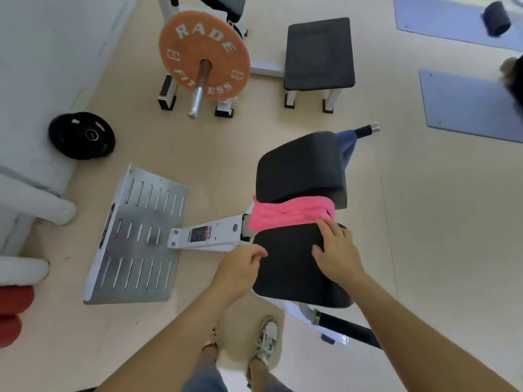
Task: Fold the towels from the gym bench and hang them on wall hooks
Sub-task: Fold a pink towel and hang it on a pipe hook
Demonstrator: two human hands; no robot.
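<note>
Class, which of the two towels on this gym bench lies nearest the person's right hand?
The pink towel, draped between the two black pads, at the fingertips of the right hand. The blue towel hangs beyond the far pad.

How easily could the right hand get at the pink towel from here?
Probably yes: the right hand is open over the black pad, fingertips at the near edge of the pink towel, nothing between.

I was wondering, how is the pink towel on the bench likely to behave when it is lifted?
The pink towel is probably floppy: it lies bunched and creased across the bench. It looks thin, so likely light, and should drape from whichever edge is lifted.
</note>
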